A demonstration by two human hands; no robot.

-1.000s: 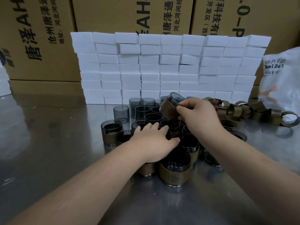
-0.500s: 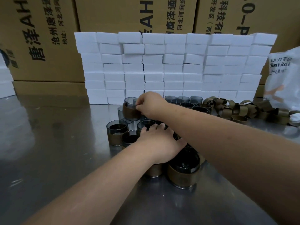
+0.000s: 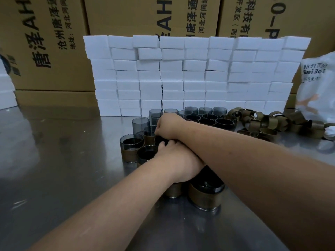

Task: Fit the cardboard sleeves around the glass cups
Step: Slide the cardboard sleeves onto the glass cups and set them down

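Observation:
Smoky glass cups stand clustered mid-table. Some wear brown cardboard sleeves, such as one at the left (image 3: 130,150) and one at the front (image 3: 205,195). Bare cups (image 3: 140,125) stand behind, with more in a back row (image 3: 205,111). My right hand (image 3: 168,126) reaches leftward across my left wrist, its fingers curled round a sleeved cup (image 3: 149,136) set low among the others. My left hand (image 3: 175,160) rests on top of the cluster, fingertips partly hidden under the right forearm. Loose sleeves (image 3: 268,122) lie heaped at the right.
A wall of white foam blocks (image 3: 181,75) stands right behind the cups, with big cardboard boxes (image 3: 54,42) behind it. A white plastic bag (image 3: 317,84) sits at the far right. The steel tabletop (image 3: 54,169) stretches bare to the left and front.
My right hand has carried the sleeved cup from the right side leftward and down into the cluster's left part, crossing over my left hand. The left hand has stayed on the cups.

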